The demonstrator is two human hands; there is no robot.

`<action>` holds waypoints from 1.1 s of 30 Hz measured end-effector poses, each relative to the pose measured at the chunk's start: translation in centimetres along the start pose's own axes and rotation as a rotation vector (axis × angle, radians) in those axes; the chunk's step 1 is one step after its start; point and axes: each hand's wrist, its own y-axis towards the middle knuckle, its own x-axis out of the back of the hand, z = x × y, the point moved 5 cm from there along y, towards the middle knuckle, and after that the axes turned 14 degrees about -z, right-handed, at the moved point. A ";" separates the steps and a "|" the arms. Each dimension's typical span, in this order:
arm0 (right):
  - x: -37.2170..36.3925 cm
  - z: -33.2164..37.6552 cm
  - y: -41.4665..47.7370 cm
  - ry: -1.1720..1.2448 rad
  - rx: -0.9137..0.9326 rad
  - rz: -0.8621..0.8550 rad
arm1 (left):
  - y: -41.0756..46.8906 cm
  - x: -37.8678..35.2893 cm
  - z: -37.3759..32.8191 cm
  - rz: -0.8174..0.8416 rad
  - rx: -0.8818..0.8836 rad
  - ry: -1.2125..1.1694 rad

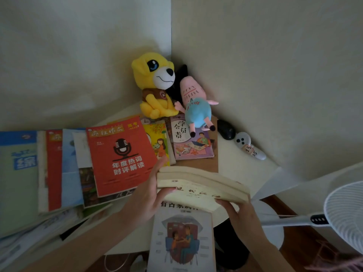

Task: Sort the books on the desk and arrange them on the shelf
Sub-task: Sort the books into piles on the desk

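Observation:
A thick cream book (204,186) is lifted on edge above the desk, spine toward me. My left hand (149,195) grips its left end, thumb on the spine, fingers behind. My right hand (238,216) grips its lower right corner. Under it lies a white book with a drawing of two people (182,240). A red book with a microphone (121,158) tops a fanned row of books to the left, ending in a green and blue one (17,173). A yellow book (158,144) and a purple book (191,142) lie further back.
In the wall corner sit a yellow plush dog (155,85) and a pink plush pig (196,107), the pig's feet on the purple book. A black mouse (226,129) and a small white clock toy (249,146) lie at the right. A white fan (345,214) stands beside the desk.

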 end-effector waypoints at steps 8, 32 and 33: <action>-0.8 -0.4 -0.5 -0.020 0.103 0.057 | -0.6 -0.1 -0.4 0.060 0.109 0.039; -5.3 -9.2 -1.4 -0.160 -0.481 0.271 | -6.9 -4.4 7.8 0.596 0.881 0.457; -5.4 -9.2 -1.4 -0.163 -0.488 0.269 | -6.9 -4.3 7.6 0.631 0.933 0.437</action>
